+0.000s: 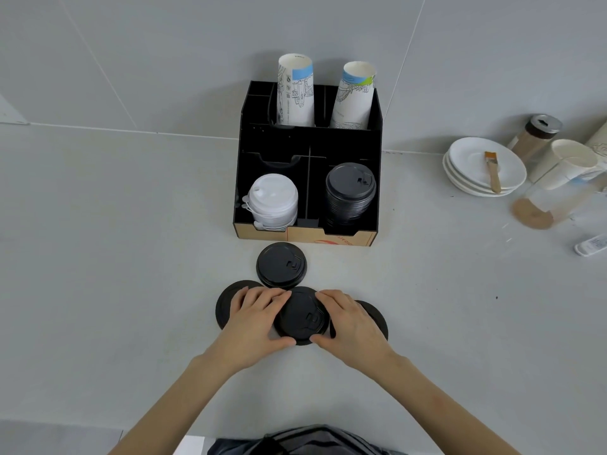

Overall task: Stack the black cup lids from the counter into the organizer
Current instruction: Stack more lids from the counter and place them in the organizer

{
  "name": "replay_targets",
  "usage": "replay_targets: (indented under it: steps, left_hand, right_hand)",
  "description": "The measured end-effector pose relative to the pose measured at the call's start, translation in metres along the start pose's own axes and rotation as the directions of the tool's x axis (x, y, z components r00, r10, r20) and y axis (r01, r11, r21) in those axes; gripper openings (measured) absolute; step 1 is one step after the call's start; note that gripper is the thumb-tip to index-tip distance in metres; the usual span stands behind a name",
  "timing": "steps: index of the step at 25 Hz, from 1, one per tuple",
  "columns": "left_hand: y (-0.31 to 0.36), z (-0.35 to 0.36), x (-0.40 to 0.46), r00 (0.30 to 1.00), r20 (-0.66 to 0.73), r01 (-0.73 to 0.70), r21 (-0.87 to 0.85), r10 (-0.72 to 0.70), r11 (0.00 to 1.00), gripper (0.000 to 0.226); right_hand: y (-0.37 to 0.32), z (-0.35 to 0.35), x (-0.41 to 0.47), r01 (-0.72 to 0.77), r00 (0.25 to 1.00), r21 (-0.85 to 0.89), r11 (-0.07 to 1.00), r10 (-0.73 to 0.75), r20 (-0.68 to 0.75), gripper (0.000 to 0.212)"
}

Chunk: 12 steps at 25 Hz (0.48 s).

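Several black cup lids lie on the grey counter in front of the black organizer [377,133]. My left hand [254,320] and my right hand [348,323] grip the middle black lid [302,318] from both sides. A lid at the left [225,307] is partly under my left hand. A lid at the right [377,318] is mostly hidden by my right hand. One more black lid [281,265] lies just beyond them. The organizer's front right compartment holds a stack of black lids [350,192]. Its front left compartment holds a stack of white lids [272,200].
Two stacks of paper cups [295,90] stand in the organizer's back compartments. At the right are stacked white saucers [466,162] with a brush [492,170], a shaker jar [533,136], a tipped paper cup [571,164] and spilled brown powder [532,213]. The counter edge runs along the bottom.
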<state>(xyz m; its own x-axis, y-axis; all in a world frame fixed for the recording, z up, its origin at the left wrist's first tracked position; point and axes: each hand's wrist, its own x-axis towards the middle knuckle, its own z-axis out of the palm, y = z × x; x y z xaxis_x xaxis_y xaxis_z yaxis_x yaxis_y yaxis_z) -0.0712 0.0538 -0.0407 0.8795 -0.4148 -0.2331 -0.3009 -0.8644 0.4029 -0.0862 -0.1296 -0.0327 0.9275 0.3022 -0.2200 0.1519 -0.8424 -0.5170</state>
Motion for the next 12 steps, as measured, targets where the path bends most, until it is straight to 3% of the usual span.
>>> replay_targets:
  steps: [8, 12]
  left_hand:
    - [0.006, -0.004, -0.001, 0.998, -0.063, 0.026, -0.061, -0.03, 0.998, 0.091]
    - [0.011, -0.011, 0.001, 0.992, -0.108, 0.053, -0.167, -0.072, 0.984, 0.091]
  right_hand:
    - [0.002, -0.007, -0.002, 0.01, 1.0, 0.117, 0.993, -0.009, -0.012, 0.058]
    - [0.003, -0.018, -0.002, 0.034, 0.994, 0.197, 0.98, -0.012, -0.112, 0.053]
